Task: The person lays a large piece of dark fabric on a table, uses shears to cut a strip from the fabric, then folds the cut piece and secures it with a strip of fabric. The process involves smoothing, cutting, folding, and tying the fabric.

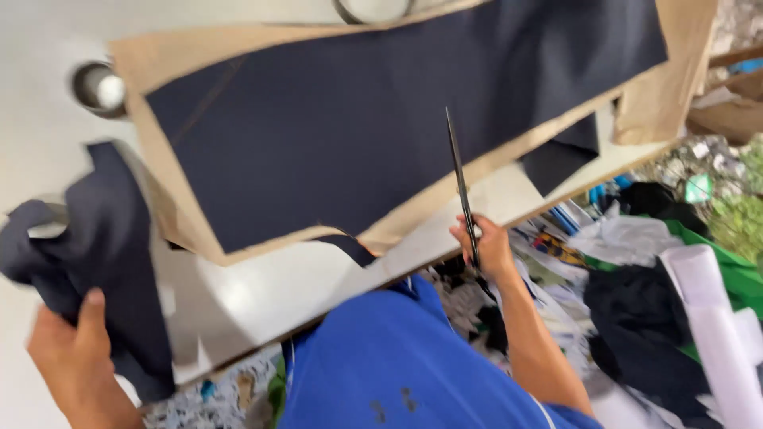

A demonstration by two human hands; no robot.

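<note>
My left hand (67, 349) gripped a cut strip of dark blue cloth (103, 246), fingers closed round it, lifted off to the side so it was out of the way. My right hand (486, 248) held the long scissors (461, 187) closed, blades pointing up by the big dark blue cloth (381, 111) lying flat on brown paper (159, 59) on the white surface (262, 286)

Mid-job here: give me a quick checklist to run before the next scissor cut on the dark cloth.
1. Scissors gripped by right hand: ok.
2. Blades closed, pointing away from the body: ok.
3. Left hand away from the blades, holding a dark fabric piece: ok.
4. Dark cloth lying flat on brown paper pattern: ok.
5. Cut line marked on the cloth: cannot tell.
6. White table edge free near the cloth: ok.
</note>
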